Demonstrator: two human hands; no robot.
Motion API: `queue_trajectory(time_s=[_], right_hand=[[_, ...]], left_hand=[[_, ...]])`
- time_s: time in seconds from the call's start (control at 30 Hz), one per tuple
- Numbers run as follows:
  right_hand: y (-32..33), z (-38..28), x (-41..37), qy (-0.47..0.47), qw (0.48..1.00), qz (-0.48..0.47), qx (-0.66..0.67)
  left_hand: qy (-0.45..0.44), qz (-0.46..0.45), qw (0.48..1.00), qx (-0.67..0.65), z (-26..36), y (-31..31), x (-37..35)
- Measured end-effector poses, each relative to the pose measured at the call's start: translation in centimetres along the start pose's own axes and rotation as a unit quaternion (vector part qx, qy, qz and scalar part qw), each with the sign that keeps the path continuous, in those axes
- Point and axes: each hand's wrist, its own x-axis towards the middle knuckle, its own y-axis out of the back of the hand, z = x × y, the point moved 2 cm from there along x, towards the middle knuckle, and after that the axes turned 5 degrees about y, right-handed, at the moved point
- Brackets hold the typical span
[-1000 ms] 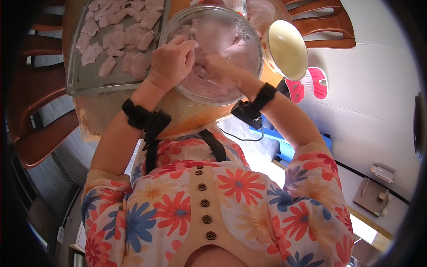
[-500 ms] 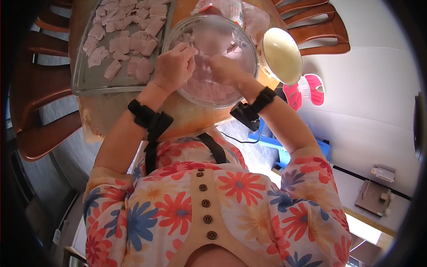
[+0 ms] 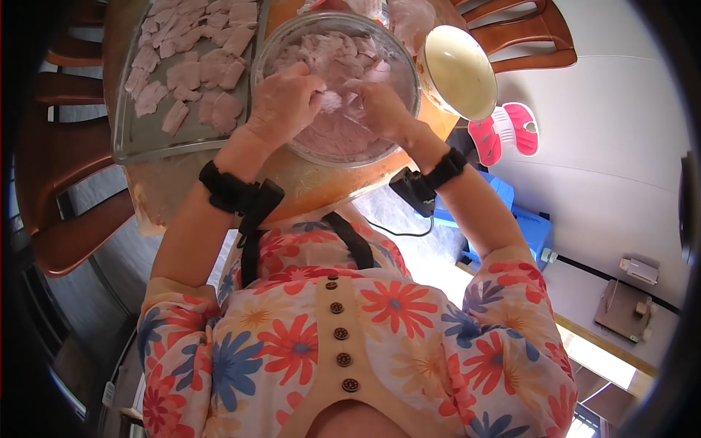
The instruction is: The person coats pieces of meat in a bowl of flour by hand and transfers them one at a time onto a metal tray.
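Over a large clear bowl [image 3: 281, 45] of pale pink raw meat slices [image 3: 343, 55], my two hands work close together. My left hand [image 3: 286, 102] is closed, thumb and fingers pinching the left end of a whitish, powdery-looking meat slice [image 3: 331, 101]. On the other side, my right hand [image 3: 385, 111] is closed with its fingertips on a pale slice edge, apparently the same piece; the fingers partly hide it. Left of the bowl, a glass tray [image 3: 164, 142] holds several flat slices [image 3: 186, 73] laid out side by side.
A cream enamel bowl [image 3: 460, 73] tilts at the table's right side. Plastic bags [image 3: 410, 22] lie behind the clear bowl. Wooden chairs [image 3: 80, 157] line the left; another chair [image 3: 529, 36] stands at right. The wooden table's [image 3: 314, 190] near edge is by my body.
My hands have drawn slightly apart, and a whitish slice now shows between them. The whole view has shifted a little, so the bowl and tray appear higher and further left.
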Motion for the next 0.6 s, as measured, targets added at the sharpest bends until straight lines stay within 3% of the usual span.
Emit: queue_trajectory(time_s=[0.1,0.23,0.3,0.37,0.43,0.5,0.53,0.6], right_hand=[[-0.3,0.0,0.1,0.033,0.999,-0.018,0.016],[-2.0,-4.6,1.8,0.088,0.996,-0.011,-0.005],[-2.2,-6.9,2.2,0.102,0.984,-0.096,-0.113],[-2.0,-7.2,2.7,0.118,0.98,-0.119,-0.11],[-2.4,-6.1,3.2,0.136,0.974,-0.144,-0.109],[-2.6,-3.8,3.2,0.156,0.984,-0.082,0.033],[-2.2,-3.0,2.8,0.16,0.983,-0.087,0.031],[-0.8,-2.0,2.0,-0.059,0.964,-0.098,0.241]], left_hand=[[0.023,-0.001,0.999,0.042,0.0,1.8,0.4],[0.078,0.054,0.995,-0.03,-2.6,5.7,0.0],[0.089,0.084,0.992,-0.032,-4.3,7.9,-0.7],[0.242,0.08,0.966,-0.033,-6.2,10.2,-2.0],[0.281,0.088,0.953,-0.065,-9.1,11.4,-3.7],[0.321,0.099,0.936,-0.102,-11.8,12.5,-5.5],[0.332,0.084,0.931,-0.126,-12.9,12.8,-6.3],[0.347,0.072,0.923,-0.15,-13.8,13.4,-7.5]])
